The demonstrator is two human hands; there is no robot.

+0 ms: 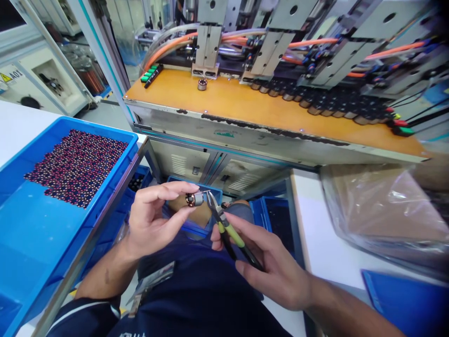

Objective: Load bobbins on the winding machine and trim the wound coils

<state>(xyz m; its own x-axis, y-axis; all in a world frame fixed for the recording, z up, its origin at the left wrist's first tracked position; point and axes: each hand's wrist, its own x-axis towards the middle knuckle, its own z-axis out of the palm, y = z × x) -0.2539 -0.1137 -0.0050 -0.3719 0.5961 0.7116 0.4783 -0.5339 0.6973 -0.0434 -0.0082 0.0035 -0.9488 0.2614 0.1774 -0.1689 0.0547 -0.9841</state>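
Observation:
Between the thumb and fingertips of my left hand (152,217) is a small motor stator (195,200), a grey metal ring with copper windings showing at its left end. My right hand (266,260) grips a pair of cutting pliers (229,229) with green and black handles. The jaws of the pliers point up and left, close to the stator's right end. A thin wire seems to run from the stator to the jaws; whether they touch it I cannot tell.
At left, a blue tray (135,140) holds many small dark and red parts. Ahead, an orange bench top (164,91) carries another stator (202,84), marker pens (152,75) and a row of dark-topped cylindrical parts (315,108) under machine presses. A plastic-wrapped cardboard package (389,210) lies at right.

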